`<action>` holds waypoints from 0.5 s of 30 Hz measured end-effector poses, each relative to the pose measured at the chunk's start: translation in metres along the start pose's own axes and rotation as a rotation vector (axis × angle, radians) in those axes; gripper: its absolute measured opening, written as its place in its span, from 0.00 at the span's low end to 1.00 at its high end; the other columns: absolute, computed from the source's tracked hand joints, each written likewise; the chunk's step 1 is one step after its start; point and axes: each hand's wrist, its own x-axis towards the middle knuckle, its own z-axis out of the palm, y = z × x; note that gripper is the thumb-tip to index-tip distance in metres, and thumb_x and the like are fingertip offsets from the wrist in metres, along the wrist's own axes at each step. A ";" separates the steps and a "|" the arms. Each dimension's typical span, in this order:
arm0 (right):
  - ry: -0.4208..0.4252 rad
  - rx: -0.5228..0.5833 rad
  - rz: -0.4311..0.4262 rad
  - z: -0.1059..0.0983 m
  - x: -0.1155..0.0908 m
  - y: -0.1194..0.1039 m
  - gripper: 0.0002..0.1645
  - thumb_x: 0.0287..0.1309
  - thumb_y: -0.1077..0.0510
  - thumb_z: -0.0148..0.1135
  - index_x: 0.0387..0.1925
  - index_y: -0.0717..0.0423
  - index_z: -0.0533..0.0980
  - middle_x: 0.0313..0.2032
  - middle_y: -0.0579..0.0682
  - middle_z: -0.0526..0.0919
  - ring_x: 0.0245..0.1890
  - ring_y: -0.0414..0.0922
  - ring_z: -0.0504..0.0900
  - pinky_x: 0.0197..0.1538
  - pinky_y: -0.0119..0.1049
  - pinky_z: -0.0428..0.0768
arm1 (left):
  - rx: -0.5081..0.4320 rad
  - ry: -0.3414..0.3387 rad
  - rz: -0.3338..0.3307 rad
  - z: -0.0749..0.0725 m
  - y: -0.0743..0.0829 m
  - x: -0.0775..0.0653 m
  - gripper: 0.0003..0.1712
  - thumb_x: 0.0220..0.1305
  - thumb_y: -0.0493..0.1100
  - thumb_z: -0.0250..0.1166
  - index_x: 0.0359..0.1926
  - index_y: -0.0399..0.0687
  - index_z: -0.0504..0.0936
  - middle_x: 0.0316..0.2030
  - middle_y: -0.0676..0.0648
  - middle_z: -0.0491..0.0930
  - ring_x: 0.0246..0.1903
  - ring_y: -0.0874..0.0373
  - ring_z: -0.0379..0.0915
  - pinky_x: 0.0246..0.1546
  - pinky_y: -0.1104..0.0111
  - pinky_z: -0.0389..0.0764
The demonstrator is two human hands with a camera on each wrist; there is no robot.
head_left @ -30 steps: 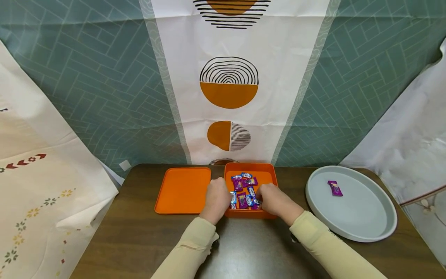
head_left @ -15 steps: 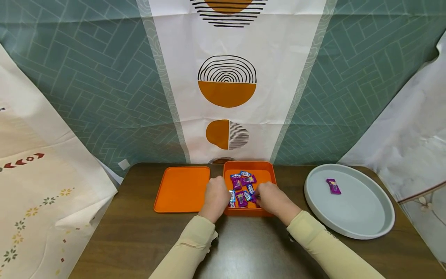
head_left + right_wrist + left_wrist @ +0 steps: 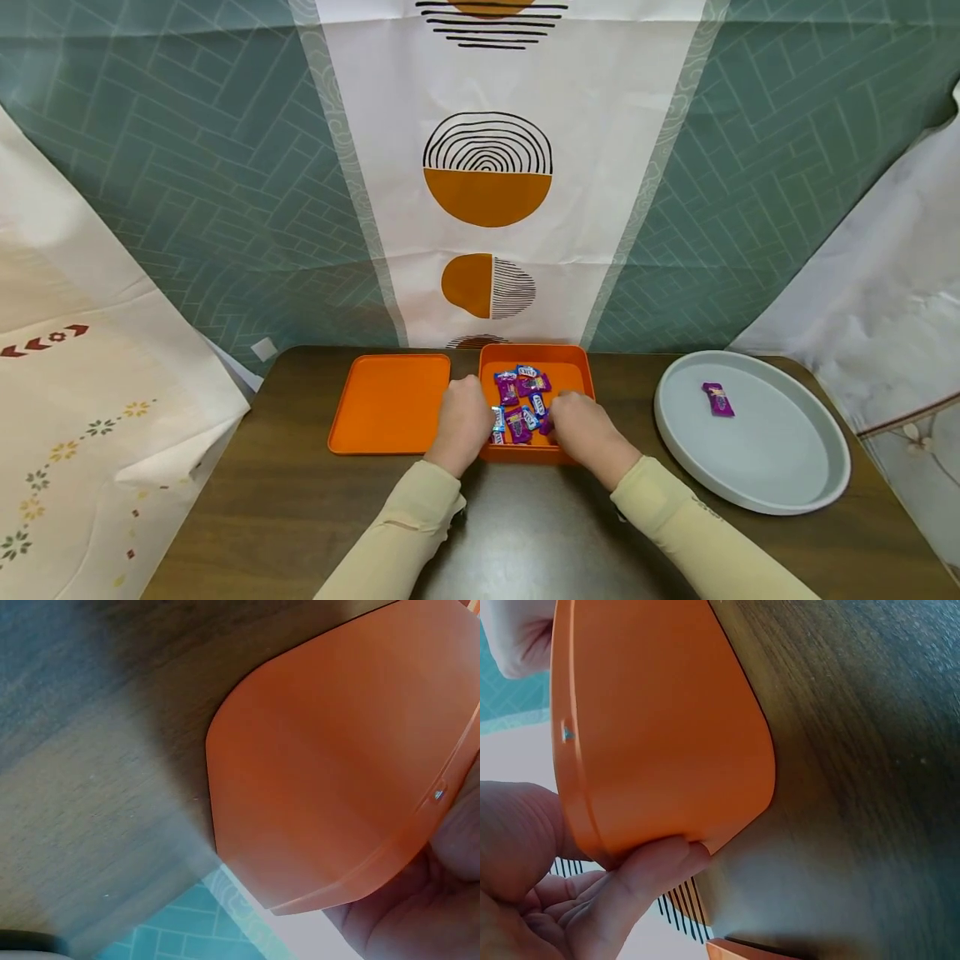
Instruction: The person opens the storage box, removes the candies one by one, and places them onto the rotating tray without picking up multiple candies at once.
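OK so from where I'm standing, the left hand (image 3: 465, 417) is gripping the left side of the orange box (image 3: 525, 455), digits closed over the rim and one lying along the outside wall. The right hand (image 3: 585, 425) is bending down over the right side. No clue how closed those fingers are or whether they're pinching anything, since the box is hiding the tips.

The candies (image 3: 517, 426) are lying bunched inside the box, purple and blue-white mixed, and one purple candy (image 3: 546, 422) is sitting right by the right hand. A lone purple candy (image 3: 718, 400) is lying well apart on the gray tray (image 3: 750, 454).

My two cents: I'd be steadying the box with the left, not squeezing its thin-looking wall, and pinching just one wrapper by its crimped end, so neighbors aren't getting dragged along.
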 end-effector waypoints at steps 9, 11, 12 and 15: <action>0.049 -0.051 -0.024 -0.001 0.001 0.001 0.10 0.47 0.53 0.69 0.24 0.54 0.78 0.22 0.47 0.76 0.22 0.42 0.72 0.35 0.36 0.79 | -0.023 0.013 0.007 -0.001 0.003 0.004 0.17 0.44 0.38 0.73 0.35 0.36 0.80 0.25 0.45 0.77 0.21 0.56 0.74 0.24 0.66 0.78; 0.060 -0.064 -0.038 0.000 0.001 0.001 0.09 0.49 0.55 0.68 0.23 0.54 0.77 0.22 0.48 0.77 0.21 0.42 0.73 0.34 0.36 0.79 | -0.017 0.001 -0.005 -0.002 0.003 0.004 0.17 0.44 0.39 0.73 0.35 0.36 0.80 0.25 0.45 0.77 0.21 0.56 0.74 0.24 0.66 0.79; 0.065 -0.072 -0.047 0.001 0.001 0.001 0.09 0.49 0.56 0.67 0.23 0.54 0.77 0.22 0.48 0.77 0.21 0.43 0.73 0.34 0.36 0.79 | -0.019 -0.011 -0.017 -0.002 0.003 0.004 0.17 0.44 0.39 0.73 0.36 0.36 0.80 0.25 0.46 0.77 0.22 0.56 0.74 0.24 0.66 0.79; 0.061 -0.079 -0.055 0.001 -0.001 0.001 0.08 0.51 0.58 0.66 0.24 0.56 0.76 0.22 0.50 0.76 0.21 0.44 0.74 0.33 0.37 0.79 | -0.022 -0.030 -0.039 -0.003 0.004 0.003 0.17 0.44 0.39 0.73 0.36 0.36 0.79 0.25 0.46 0.77 0.21 0.56 0.73 0.24 0.66 0.79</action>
